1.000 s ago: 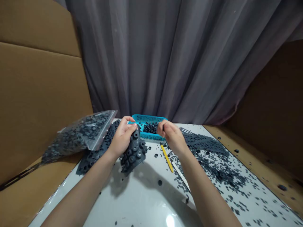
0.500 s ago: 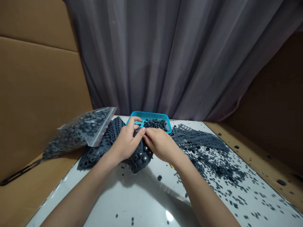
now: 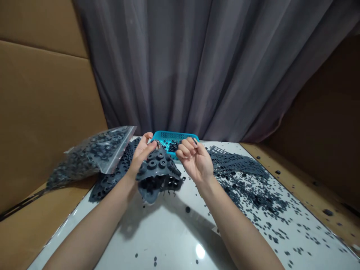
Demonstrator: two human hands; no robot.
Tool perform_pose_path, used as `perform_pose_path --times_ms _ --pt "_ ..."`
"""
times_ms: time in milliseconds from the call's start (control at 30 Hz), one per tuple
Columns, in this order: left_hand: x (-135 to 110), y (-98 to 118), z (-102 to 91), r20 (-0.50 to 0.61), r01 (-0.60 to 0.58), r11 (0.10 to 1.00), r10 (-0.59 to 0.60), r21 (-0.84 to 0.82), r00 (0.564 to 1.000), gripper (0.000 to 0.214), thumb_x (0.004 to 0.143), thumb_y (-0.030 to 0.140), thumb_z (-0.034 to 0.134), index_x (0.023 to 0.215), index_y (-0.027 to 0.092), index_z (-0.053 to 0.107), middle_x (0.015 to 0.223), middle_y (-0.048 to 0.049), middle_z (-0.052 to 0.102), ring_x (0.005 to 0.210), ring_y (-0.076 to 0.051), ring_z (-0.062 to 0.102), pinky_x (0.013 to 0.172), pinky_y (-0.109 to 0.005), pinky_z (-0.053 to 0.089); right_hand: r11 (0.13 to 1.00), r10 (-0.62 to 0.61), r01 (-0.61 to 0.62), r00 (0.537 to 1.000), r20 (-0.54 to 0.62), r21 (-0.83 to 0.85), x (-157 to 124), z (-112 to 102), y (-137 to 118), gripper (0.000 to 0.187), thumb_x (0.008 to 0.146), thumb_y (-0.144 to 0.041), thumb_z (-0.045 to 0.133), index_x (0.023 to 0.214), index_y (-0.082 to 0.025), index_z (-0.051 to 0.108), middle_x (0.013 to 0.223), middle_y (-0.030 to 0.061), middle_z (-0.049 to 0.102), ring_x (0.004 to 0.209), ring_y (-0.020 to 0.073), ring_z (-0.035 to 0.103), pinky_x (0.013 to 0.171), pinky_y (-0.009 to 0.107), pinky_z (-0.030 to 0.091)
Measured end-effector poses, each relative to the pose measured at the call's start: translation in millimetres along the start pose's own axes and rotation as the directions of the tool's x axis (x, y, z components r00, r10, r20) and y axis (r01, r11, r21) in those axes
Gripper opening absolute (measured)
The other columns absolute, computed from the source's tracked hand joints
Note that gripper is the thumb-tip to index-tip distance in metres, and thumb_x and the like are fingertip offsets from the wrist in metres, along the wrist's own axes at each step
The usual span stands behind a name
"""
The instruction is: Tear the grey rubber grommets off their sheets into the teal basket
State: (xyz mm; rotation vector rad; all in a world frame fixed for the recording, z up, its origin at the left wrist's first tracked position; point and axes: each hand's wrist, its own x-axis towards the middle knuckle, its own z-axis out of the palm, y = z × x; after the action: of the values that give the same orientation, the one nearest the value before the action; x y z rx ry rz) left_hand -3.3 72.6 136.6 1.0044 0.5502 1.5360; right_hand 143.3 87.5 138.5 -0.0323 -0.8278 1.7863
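Observation:
My left hand (image 3: 143,153) grips a dark grey rubber sheet (image 3: 157,165) dotted with raised rings and holes. The sheet is bent over and hangs above the white table, its lower edge curling. Held apart to the right, my right hand (image 3: 195,157) is closed, with a small black rubber piece (image 3: 194,141) pinched between thumb and forefinger. Behind both hands stands a blue mesh basket (image 3: 177,134) with many small black pieces in it. The right hand partly hides the basket.
A clear zip bag (image 3: 95,152) of dark pieces leans at the left, beside another perforated sheet (image 3: 105,183). More perforated sheets (image 3: 239,161) and scattered scraps (image 3: 258,202) lie on the right. Cardboard walls (image 3: 45,112) and a grey curtain (image 3: 157,67) surround the table.
My hands, together on the sheet before, have parted. The right has turned palm up and moved right with a small piece. The sheet has tipped, showing its ringed face and curled edge.

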Motion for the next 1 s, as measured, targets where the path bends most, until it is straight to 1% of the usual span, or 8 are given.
perform_pose_path --times_ms 233,333,400,467,667,800,933,1000 --pt "7 6 -3.7 -0.161 0.047 0.981 -0.015 0.191 0.987 0.015 0.074 0.029 0.056 0.084 0.02 0.049 0.057 0.0049 0.053 0.047 -0.007 0.046 0.045 -0.014 0.036 0.985 0.066 -0.034 0.981 0.183 -0.17 -6 1 -12 0.034 0.092 -0.037 0.034 0.062 -0.019 0.033 0.055 -0.0057 0.019 0.045 0.0092 0.016 0.049 0.022 0.026" --pt "9 7 -7.5 -0.157 0.061 0.971 -0.025 0.23 0.987 0.013 0.075 0.027 0.049 0.085 0.02 0.05 0.057 0.0048 0.051 0.048 -0.008 0.045 0.045 -0.016 0.035 0.917 0.038 0.032 0.985 0.168 -0.397 3 -14 -13 0.033 0.09 -0.043 0.031 0.065 -0.021 0.032 0.057 -0.0057 0.021 0.045 0.0097 0.02 0.05 0.024 0.028" --pt "8 6 -9.6 -0.104 0.071 0.957 -0.043 0.281 0.994 0.017 0.072 0.022 0.046 0.088 0.021 0.049 0.056 0.0056 0.049 0.046 -0.009 0.043 0.044 -0.017 0.034 0.709 -0.015 0.065 0.997 0.077 -0.702 18 -36 -17 0.033 0.089 -0.046 0.027 0.067 -0.022 0.032 0.058 -0.0051 0.025 0.047 0.0108 0.027 0.052 0.025 0.032" --pt "6 5 -10.4 -0.037 0.063 0.923 -0.053 0.379 0.998 0.024 0.07 0.018 0.045 0.093 0.023 0.047 0.056 0.0064 0.049 0.047 -0.01 0.044 0.045 -0.018 0.034 0.262 -0.114 -0.015 0.992 -0.047 -0.965 39 -66 -21 0.033 0.088 -0.047 0.024 0.068 -0.022 0.034 0.06 -0.0036 0.033 0.054 0.0123 0.037 0.058 0.027 0.037" --pt "1 -4 -8.0 0.12 -0.02 0.761 -0.076 0.649 0.99 0.024 0.078 0.018 0.045 0.101 0.025 0.042 0.06 0.0058 0.048 0.049 -0.011 0.043 0.048 -0.021 0.031 -0.068 -0.102 -0.171 0.981 -0.163 -0.983 80 -127 -22 0.023 0.068 -0.04 0.065 0.064 -0.019 0.055 0.072 0.0055 0.057 0.084 0.0239 0.051 0.082 0.039 0.036" --pt "-2 -4 -5.0 0.199 -0.143 0.574 -0.035 0.806 0.979 0.023 0.083 0.02 0.042 0.106 0.022 0.041 0.059 0.0059 0.046 0.051 -0.011 0.038 0.052 -0.023 0.03 -0.138 -0.079 -0.075 0.995 -0.065 -0.988 66 -95 -21 0.021 0.078 -0.04 0.057 0.08 -0.019 0.061 0.096 0.0093 0.061 0.099 0.0245 0.049 0.086 0.037 0.034" --pt "-4 -1 -0.3 0.263 -0.226 0.416 -0.031 0.881 0.964 0.032 0.082 0.019 0.044 0.114 0.019 0.038 0.062 0.0052 0.049 0.053 -0.012 0.04 0.056 -0.024 0.03 -0.171 0.154 0.313 0.945 0.288 -0.934 30 -35 -24 0.031 0.085 -0.045 0.047 0.073 -0.017 0.052 0.07 0.0018 0.055 0.069 0.0145 0.048 0.066 0.027 0.036" --pt "-6 1 1.4 0.313 -0.267 0.404 -0.052 0.875 0.948 0.036 0.082 0.016 0.044 0.116 0.019 0.036 0.074 0.0018 0.057 0.059 -0.012 0.046 0.06 -0.024 0.033 -0.236 0.229 0.34 0.93 0.287 -0.91 16 -16 -26 0.031 0.086 -0.041 0.048 0.067 -0.017 0.048 0.062 -0.0008 0.049 0.059 0.0116 0.042 0.058 0.025 0.03"
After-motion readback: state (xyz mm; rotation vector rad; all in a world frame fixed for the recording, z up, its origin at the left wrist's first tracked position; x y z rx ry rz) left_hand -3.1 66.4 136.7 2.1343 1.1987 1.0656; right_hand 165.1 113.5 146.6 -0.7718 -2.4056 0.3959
